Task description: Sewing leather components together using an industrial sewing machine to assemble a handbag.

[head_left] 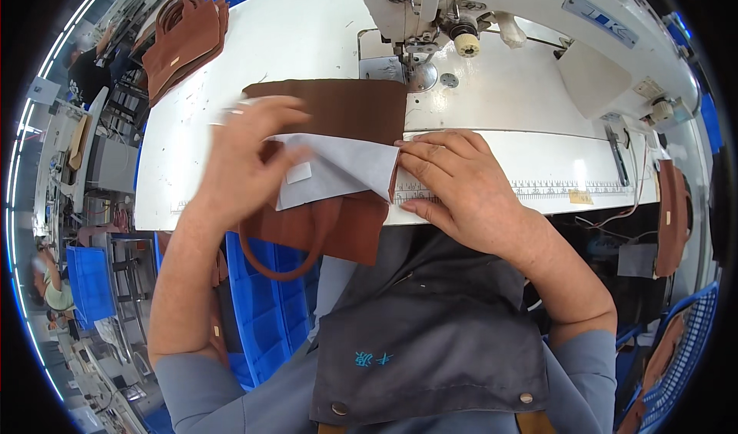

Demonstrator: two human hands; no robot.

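Note:
A brown rectangular piece (327, 107) lies on the table left of the machine's needle area. Over its lower part is a grey-white lining (346, 165) with a small pale label, slightly folded. A reddish-brown panel (350, 234) with a strap handle (273, 269) lies beneath and hangs over the front edge. My left hand (250, 153) is blurred over the lining's left side, fingers curved and apart from the thumb. My right hand (457, 188) lies with fingers extended at the lining's right edge, thumb low near the ruler strip (553, 184).
A sewing machine (584, 42) stands behind the worktable (284, 26). Stacked brown pieces with handles (181, 49) sit at the back left. Blue bins (273, 295) are below, a blue basket (684, 357) at lower right. Other people (84, 76) work at the far left.

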